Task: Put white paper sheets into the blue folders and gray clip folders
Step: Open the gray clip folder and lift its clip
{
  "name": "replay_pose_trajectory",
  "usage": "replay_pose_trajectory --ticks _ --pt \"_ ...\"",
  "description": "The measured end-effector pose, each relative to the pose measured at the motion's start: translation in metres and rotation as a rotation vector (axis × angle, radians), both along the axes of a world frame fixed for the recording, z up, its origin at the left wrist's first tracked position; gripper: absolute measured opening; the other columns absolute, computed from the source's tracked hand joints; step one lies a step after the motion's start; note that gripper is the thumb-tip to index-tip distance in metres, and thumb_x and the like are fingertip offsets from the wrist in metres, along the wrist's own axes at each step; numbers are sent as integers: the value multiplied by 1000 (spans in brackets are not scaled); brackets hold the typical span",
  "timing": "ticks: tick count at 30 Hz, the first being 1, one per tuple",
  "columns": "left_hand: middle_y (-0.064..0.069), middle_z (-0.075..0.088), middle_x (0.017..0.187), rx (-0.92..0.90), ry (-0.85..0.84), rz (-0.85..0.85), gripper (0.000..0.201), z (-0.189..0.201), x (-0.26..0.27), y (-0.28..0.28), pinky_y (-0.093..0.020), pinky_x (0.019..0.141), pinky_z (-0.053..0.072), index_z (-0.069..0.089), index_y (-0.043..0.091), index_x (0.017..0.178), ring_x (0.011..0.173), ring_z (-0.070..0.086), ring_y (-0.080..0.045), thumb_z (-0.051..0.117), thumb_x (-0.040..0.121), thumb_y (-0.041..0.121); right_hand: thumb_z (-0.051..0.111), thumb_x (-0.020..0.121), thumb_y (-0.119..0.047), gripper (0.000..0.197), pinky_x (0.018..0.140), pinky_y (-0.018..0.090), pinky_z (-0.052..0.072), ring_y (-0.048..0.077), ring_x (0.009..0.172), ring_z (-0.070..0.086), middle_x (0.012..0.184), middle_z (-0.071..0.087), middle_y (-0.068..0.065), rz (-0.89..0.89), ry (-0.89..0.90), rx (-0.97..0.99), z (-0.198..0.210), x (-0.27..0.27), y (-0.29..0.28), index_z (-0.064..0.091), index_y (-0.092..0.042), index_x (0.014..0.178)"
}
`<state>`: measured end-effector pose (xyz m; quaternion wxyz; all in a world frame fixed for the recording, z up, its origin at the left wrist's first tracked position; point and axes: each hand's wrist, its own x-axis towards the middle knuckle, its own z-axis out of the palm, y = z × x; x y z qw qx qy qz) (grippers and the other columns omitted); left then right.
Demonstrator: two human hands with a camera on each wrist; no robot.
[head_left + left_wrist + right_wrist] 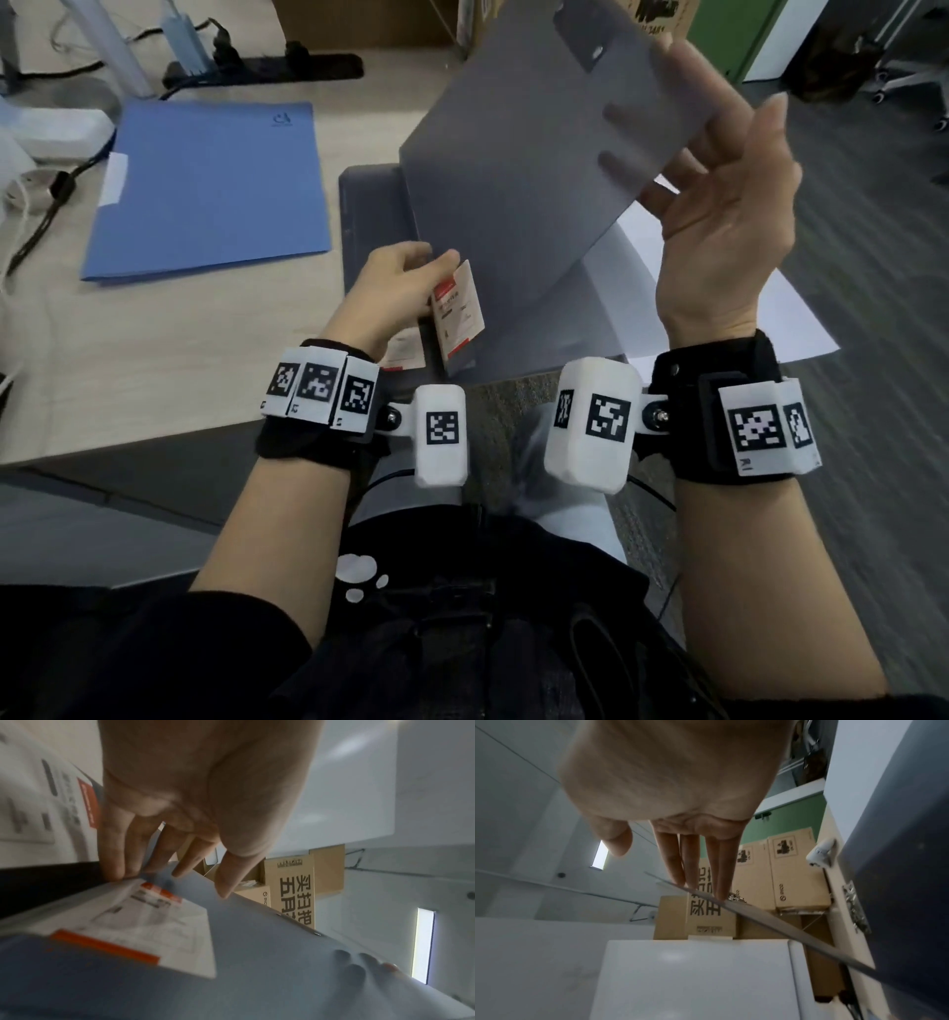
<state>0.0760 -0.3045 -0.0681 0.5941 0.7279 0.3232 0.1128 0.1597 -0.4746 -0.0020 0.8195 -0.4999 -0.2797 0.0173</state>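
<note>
A gray clip folder (513,180) hangs over the desk's right edge with its translucent front cover raised and tilted. My right hand (719,169) props that cover from behind with straight fingers, which show through it as dark shapes; the thumb stands apart in the right wrist view. My left hand (436,267) pinches the folder's lower left edge, beside a red-and-white label (459,318); the thumb (223,888) lies on the cover (257,963). White paper sheets (780,318) lie under the folder at the right. A shut blue folder (205,190) lies flat on the desk to the left.
The beige desk (128,370) ends just right of my left hand. A dark gray folder part (369,205) lies beneath the raised cover. Cables and a black power strip (267,67) run along the back. Cardboard boxes (795,872) stand behind.
</note>
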Motion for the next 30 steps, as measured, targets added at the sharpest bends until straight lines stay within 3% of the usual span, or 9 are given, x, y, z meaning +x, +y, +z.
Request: replay_pose_trajectory --ticks 2,4,7,12,15,19,24,27,30 --pt "-2 61 118 -67 -13 -23 46 6 -7 3 -27 82 54 51 12 129 107 61 -18 52 93 39 17 97 -27 56 84 41 53 35 112 60 124 60 17 84 -22 -17 7 -7 8 51 6 127" --pt "1 61 113 -98 -25 -59 44 15 -17 7 -21 72 54 52 14 127 98 63 -16 46 95 44 19 96 -28 52 79 35 52 24 108 63 111 67 5 183 -20 -34 11 -14 20 59 -2 117" --pt "-2 61 123 -133 -80 -112 47 27 -30 14 -28 76 56 53 19 127 99 66 -20 38 96 50 24 94 -26 44 73 26 51 12 103 64 102 69 -5 300 -77 -104 14 -24 39 64 -12 107" --pt "4 73 91 -260 -255 -69 49 51 -55 31 -35 72 59 61 23 104 75 72 -19 22 98 52 32 94 -22 41 80 30 54 20 112 63 115 66 10 387 -176 -271 12 -39 73 63 -3 113" --pt "-2 70 101 -234 -336 -43 61 58 -74 46 -40 75 57 61 21 111 81 71 -22 13 97 56 38 94 -21 39 85 34 56 22 114 62 119 65 13 459 -221 -336 9 -45 92 62 1 116" --pt "-3 68 112 -185 -398 0 69 61 -98 64 -38 73 56 65 27 107 96 68 -22 3 96 55 50 90 -16 28 77 27 57 20 107 65 107 69 11 523 -214 -378 4 -55 117 65 -3 110" --pt "-1 69 111 -222 -467 110 50 51 -126 91 -36 78 53 63 22 113 104 62 -21 19 100 43 58 85 -20 22 71 25 57 11 94 67 98 72 7 564 -213 -499 -8 -70 150 67 -12 103" --pt "-15 61 121 -274 -472 233 39 39 -140 108 -36 84 47 56 8 124 113 54 -30 38 94 28 60 87 -20 17 68 26 56 11 87 66 100 72 15 575 -202 -578 -18 -77 167 69 -13 99" --pt "-13 67 107 -202 -439 264 29 29 -153 118 -30 71 52 62 8 109 96 62 -27 41 90 13 59 90 -16 15 68 26 57 13 84 67 101 72 19 584 -203 -663 -25 -81 179 69 -11 101"
